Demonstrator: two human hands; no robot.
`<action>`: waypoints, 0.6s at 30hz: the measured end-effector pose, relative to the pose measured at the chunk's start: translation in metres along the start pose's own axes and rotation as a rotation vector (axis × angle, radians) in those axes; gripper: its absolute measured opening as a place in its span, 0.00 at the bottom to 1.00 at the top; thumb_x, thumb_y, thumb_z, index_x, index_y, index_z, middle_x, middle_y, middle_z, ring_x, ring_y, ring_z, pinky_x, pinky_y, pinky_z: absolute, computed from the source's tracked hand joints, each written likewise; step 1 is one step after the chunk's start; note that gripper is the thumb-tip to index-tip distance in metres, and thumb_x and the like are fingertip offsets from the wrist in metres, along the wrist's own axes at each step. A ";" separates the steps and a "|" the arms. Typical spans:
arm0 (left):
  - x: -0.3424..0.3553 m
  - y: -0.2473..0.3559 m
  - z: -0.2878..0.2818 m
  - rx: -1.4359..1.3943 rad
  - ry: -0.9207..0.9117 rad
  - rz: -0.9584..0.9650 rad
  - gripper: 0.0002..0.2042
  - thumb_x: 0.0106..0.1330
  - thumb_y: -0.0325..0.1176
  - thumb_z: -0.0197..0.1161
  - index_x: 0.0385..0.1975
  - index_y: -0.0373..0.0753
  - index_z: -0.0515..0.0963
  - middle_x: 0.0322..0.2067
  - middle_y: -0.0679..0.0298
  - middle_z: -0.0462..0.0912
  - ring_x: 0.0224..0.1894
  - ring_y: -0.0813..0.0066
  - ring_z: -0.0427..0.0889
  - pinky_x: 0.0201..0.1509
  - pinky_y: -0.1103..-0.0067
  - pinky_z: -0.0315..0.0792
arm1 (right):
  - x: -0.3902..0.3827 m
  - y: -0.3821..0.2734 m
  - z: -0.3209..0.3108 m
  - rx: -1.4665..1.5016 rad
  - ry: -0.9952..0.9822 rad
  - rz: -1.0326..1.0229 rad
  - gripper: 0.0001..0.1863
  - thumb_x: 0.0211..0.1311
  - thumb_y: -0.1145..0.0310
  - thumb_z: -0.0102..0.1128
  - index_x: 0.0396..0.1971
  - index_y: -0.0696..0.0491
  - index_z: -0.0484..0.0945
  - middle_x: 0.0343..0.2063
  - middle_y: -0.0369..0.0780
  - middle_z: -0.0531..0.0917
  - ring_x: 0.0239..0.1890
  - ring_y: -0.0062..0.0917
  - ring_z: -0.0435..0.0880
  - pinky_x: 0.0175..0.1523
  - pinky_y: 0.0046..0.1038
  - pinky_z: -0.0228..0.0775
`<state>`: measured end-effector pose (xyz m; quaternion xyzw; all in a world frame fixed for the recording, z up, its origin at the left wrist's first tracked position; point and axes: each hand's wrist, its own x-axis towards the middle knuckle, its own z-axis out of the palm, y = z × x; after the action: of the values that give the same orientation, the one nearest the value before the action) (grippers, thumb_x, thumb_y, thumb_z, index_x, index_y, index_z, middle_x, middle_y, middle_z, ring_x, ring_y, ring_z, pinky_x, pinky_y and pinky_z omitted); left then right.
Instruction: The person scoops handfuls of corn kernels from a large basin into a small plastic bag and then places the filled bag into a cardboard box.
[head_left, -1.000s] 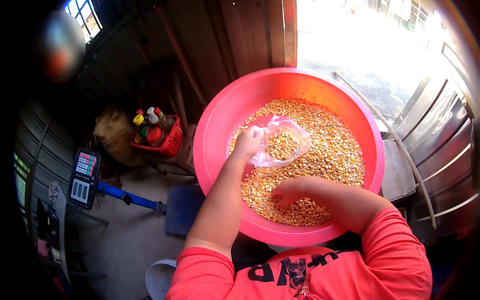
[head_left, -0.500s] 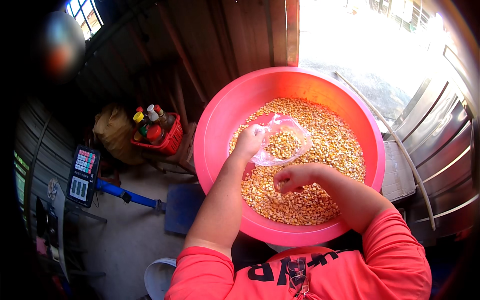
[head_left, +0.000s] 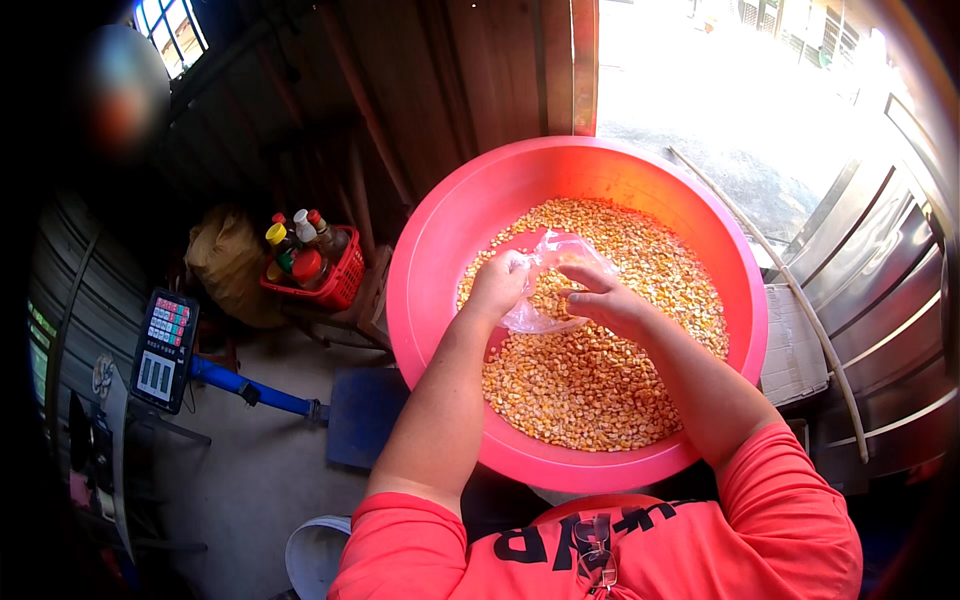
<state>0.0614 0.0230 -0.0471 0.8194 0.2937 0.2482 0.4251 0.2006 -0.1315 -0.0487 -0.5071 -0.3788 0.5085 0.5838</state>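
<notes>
A big round pink tub (head_left: 430,230) holds a bed of loose yellow corn kernels (head_left: 600,400). Above the corn, my left hand (head_left: 497,287) pinches the near-left edge of a clear plastic bag (head_left: 545,318). Kernels show inside the bag. My right hand (head_left: 608,298) is over the bag's mouth, thumb and fingers spread apart, covering much of the opening. Whether a few kernels still lie under its fingers is hidden.
Left of the tub stands a platform scale with a blue plate (head_left: 365,415) and a keypad display (head_left: 165,350). A red basket (head_left: 345,275) of bottles sits behind it. A long stick (head_left: 800,290) leans at the right beside a white carton (head_left: 795,345). A white bucket (head_left: 318,555) stands near me.
My right hand has risen from low over the corn, forward to the bag's mouth, and its curled fingers have spread. My left hand keeps its hold on the bag.
</notes>
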 end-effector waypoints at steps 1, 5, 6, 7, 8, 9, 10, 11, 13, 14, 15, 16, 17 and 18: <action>0.000 -0.001 0.000 0.000 0.001 0.003 0.09 0.59 0.32 0.55 0.32 0.33 0.76 0.25 0.60 0.80 0.29 0.78 0.76 0.36 0.79 0.69 | -0.001 -0.001 0.000 -0.092 0.012 -0.034 0.24 0.57 0.74 0.55 0.55 0.55 0.64 0.48 0.38 0.71 0.48 0.24 0.72 0.49 0.25 0.68; -0.002 0.000 -0.003 -0.037 -0.019 -0.029 0.09 0.59 0.32 0.55 0.32 0.33 0.76 0.26 0.59 0.80 0.29 0.78 0.76 0.36 0.78 0.70 | -0.010 -0.018 0.003 -0.236 -0.195 0.116 0.14 0.58 0.73 0.53 0.45 0.57 0.71 0.38 0.37 0.78 0.37 0.20 0.78 0.40 0.23 0.72; -0.002 0.003 -0.004 -0.044 -0.021 -0.035 0.09 0.59 0.32 0.55 0.32 0.33 0.76 0.26 0.59 0.80 0.29 0.78 0.76 0.36 0.78 0.70 | -0.013 -0.019 0.008 -0.246 -0.269 0.191 0.09 0.59 0.71 0.52 0.39 0.57 0.73 0.30 0.35 0.79 0.29 0.18 0.79 0.35 0.21 0.73; -0.004 0.007 -0.004 -0.052 -0.023 -0.041 0.09 0.59 0.31 0.55 0.33 0.33 0.76 0.26 0.60 0.80 0.29 0.78 0.76 0.36 0.78 0.70 | -0.017 -0.026 0.016 -0.487 -0.377 0.233 0.11 0.59 0.71 0.53 0.41 0.56 0.73 0.30 0.36 0.79 0.29 0.18 0.79 0.34 0.22 0.73; -0.005 0.008 -0.005 -0.059 -0.025 -0.047 0.09 0.59 0.31 0.55 0.33 0.33 0.76 0.26 0.60 0.80 0.29 0.78 0.76 0.36 0.78 0.69 | -0.018 -0.020 0.023 -0.667 -0.420 0.271 0.12 0.58 0.69 0.54 0.42 0.54 0.73 0.30 0.37 0.80 0.29 0.19 0.79 0.34 0.23 0.73; -0.004 0.007 -0.004 -0.063 -0.006 -0.018 0.08 0.59 0.32 0.54 0.31 0.33 0.76 0.25 0.58 0.79 0.28 0.75 0.77 0.35 0.77 0.70 | -0.022 -0.013 0.029 -0.849 -0.459 0.309 0.14 0.57 0.67 0.54 0.43 0.53 0.73 0.30 0.38 0.80 0.28 0.20 0.79 0.33 0.24 0.73; -0.004 0.005 -0.002 -0.065 0.011 0.010 0.08 0.58 0.32 0.54 0.29 0.33 0.75 0.24 0.57 0.79 0.27 0.72 0.78 0.33 0.76 0.70 | -0.024 0.001 0.031 -1.107 -0.530 0.188 0.16 0.56 0.64 0.55 0.43 0.52 0.73 0.30 0.40 0.80 0.29 0.24 0.80 0.34 0.27 0.73; -0.003 0.002 0.000 -0.067 0.028 0.037 0.09 0.58 0.32 0.53 0.27 0.33 0.75 0.22 0.56 0.79 0.26 0.69 0.79 0.32 0.74 0.70 | -0.024 0.017 0.031 -1.362 -0.598 0.059 0.18 0.54 0.61 0.56 0.44 0.52 0.73 0.31 0.42 0.80 0.29 0.28 0.80 0.36 0.30 0.73; -0.001 -0.003 0.001 -0.060 0.032 0.025 0.08 0.58 0.32 0.54 0.27 0.33 0.75 0.22 0.57 0.79 0.26 0.70 0.79 0.32 0.74 0.70 | -0.023 0.022 0.046 -1.272 -0.714 0.433 0.23 0.51 0.56 0.56 0.46 0.52 0.72 0.32 0.46 0.80 0.33 0.35 0.80 0.40 0.34 0.71; 0.000 -0.004 0.002 -0.056 0.034 0.020 0.08 0.58 0.32 0.54 0.27 0.33 0.75 0.22 0.57 0.79 0.26 0.70 0.78 0.32 0.74 0.70 | -0.023 0.022 0.054 -1.250 -0.782 0.534 0.24 0.51 0.56 0.57 0.46 0.52 0.71 0.32 0.46 0.80 0.33 0.35 0.80 0.40 0.34 0.71; 0.001 -0.005 0.002 -0.074 0.028 0.024 0.08 0.58 0.32 0.54 0.27 0.33 0.75 0.22 0.57 0.79 0.26 0.70 0.78 0.32 0.74 0.70 | -0.025 0.021 0.060 -1.226 -0.850 0.632 0.24 0.50 0.56 0.57 0.47 0.52 0.71 0.32 0.46 0.80 0.33 0.35 0.80 0.40 0.34 0.71; 0.000 -0.005 0.002 -0.091 0.022 0.029 0.08 0.58 0.32 0.54 0.27 0.33 0.75 0.22 0.57 0.79 0.26 0.70 0.78 0.32 0.74 0.70 | -0.029 0.036 0.056 -1.225 -0.860 0.361 0.18 0.49 0.60 0.57 0.39 0.54 0.73 0.23 0.43 0.80 0.22 0.30 0.80 0.26 0.31 0.74; 0.000 -0.005 0.002 -0.109 0.015 0.034 0.08 0.58 0.32 0.54 0.27 0.33 0.75 0.22 0.57 0.79 0.26 0.70 0.78 0.32 0.74 0.70 | -0.028 0.039 0.054 -1.193 -0.899 0.402 0.18 0.49 0.61 0.57 0.38 0.54 0.73 0.22 0.43 0.79 0.21 0.29 0.80 0.26 0.30 0.74; 0.000 -0.004 0.001 -0.095 -0.002 0.016 0.08 0.59 0.32 0.54 0.29 0.33 0.76 0.23 0.59 0.79 0.27 0.74 0.77 0.32 0.76 0.69 | -0.030 0.033 0.059 -1.158 -0.940 0.445 0.17 0.49 0.61 0.58 0.38 0.54 0.73 0.21 0.43 0.79 0.21 0.29 0.79 0.25 0.30 0.74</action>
<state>0.0606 0.0247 -0.0511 0.8009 0.2746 0.2643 0.4618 0.1318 -0.1496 -0.0668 -0.5266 -0.6810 0.4964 -0.1117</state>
